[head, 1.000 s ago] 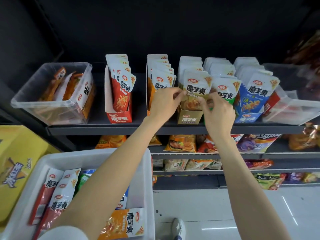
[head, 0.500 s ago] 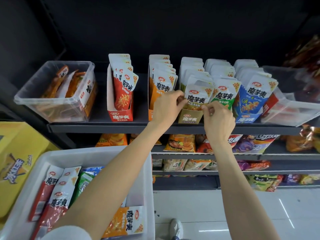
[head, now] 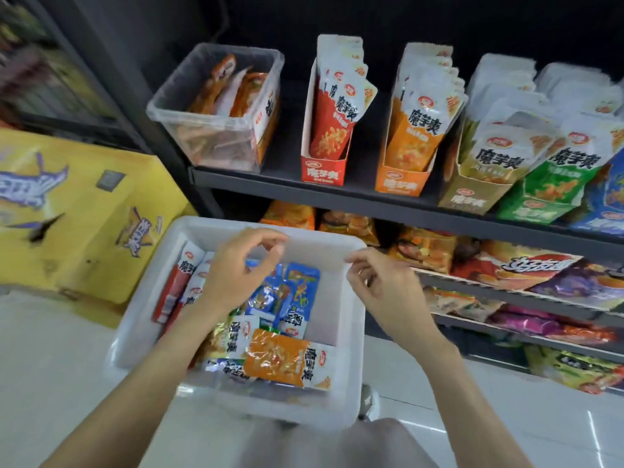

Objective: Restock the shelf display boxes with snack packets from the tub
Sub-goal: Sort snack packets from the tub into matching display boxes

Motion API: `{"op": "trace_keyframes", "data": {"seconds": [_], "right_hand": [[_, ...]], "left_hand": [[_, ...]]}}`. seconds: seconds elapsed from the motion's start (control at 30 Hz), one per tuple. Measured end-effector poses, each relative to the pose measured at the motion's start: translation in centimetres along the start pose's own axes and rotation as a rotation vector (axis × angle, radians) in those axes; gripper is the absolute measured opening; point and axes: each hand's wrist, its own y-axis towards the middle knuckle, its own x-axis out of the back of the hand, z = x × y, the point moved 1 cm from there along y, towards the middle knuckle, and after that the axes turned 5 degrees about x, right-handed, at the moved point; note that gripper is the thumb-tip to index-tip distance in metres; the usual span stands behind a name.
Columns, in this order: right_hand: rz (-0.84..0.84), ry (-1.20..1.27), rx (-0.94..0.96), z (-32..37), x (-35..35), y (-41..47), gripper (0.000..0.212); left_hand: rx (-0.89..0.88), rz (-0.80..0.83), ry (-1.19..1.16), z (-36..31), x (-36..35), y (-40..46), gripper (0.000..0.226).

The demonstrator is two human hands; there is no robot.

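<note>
A white tub (head: pixel 341 383) sits low in front of me, holding several snack packets: red ones (head: pixel 175 285) at the left, blue ones (head: pixel 293 292) in the middle, an orange one (head: pixel 283 358) at the front. My left hand (head: pixel 236 268) hovers over the tub's back half, fingers loosely curled, holding nothing. Over the tub's right rim floats my right hand (head: pixel 378 282), also empty with fingers apart. On the shelf above stand display boxes: red (head: pixel 322 172), orange (head: pixel 401 184), tan (head: pixel 469 197), green (head: pixel 537 207).
A clear bin (head: pixel 216 136) of packets stands at the shelf's left end. A yellow carton (head: pixel 77 211) is left of the tub. Lower shelves (head: pixel 506 298) at the right hold chip bags. The floor is pale tile.
Both hands have left the tan display box on the shelf and come down over the tub. The view has tilted down and left.
</note>
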Motion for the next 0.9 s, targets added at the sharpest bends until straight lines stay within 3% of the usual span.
{"op": "trace_keyframes", "data": {"seconds": [0.13, 0.27, 0.37, 0.47, 0.53, 0.63, 0.73, 0.8, 0.83, 0.9], "right_hand": [[0.455, -0.096, 0.135, 1.6, -6.4, 1.0, 0.025], [0.772, -0.368, 0.199, 3.6, -11.6, 1.7, 0.044], [0.864, -0.570, 0.196, 3.9, -14.0, 1.4, 0.049], [0.876, -0.581, 0.153, 3.0, -15.2, 1.2, 0.041], [0.880, -0.527, 0.089, 2.4, -15.3, 1.4, 0.031], [0.783, -0.447, -0.041, 2.0, -14.5, 2.3, 0.008], [0.441, -0.287, -0.196, 1.7, -11.7, 3.5, 0.007], [0.163, -0.057, -0.260, 1.6, -9.2, 3.9, 0.005], [0.042, 0.121, -0.307, 1.8, -8.0, 3.8, 0.006], [-0.148, 0.504, -0.400, 2.2, -6.4, 3.4, 0.012]], "left_hand": [[0.111, 0.219, 0.327, 7.0, 3.5, -4.9, 0.039], [0.156, 0.473, 0.502, 9.3, 3.7, -7.2, 0.061], [0.144, 0.590, 0.520, 9.9, 1.9, -7.1, 0.073], [0.167, 0.627, 0.431, 9.9, 0.3, -6.5, 0.048], [0.194, 0.688, 0.432, 9.2, -0.5, -6.2, 0.043], [0.279, 0.636, 0.381, 8.7, -1.0, -5.7, 0.048], [0.432, 0.209, 0.010, 8.2, -0.1, -4.9, 0.045], [0.558, -0.067, -0.285, 7.8, 0.6, -4.6, 0.041], [0.620, -0.103, -0.402, 7.6, 0.7, -4.5, 0.043], [0.716, -0.006, -0.594, 6.9, 0.4, -4.7, 0.053]]}}
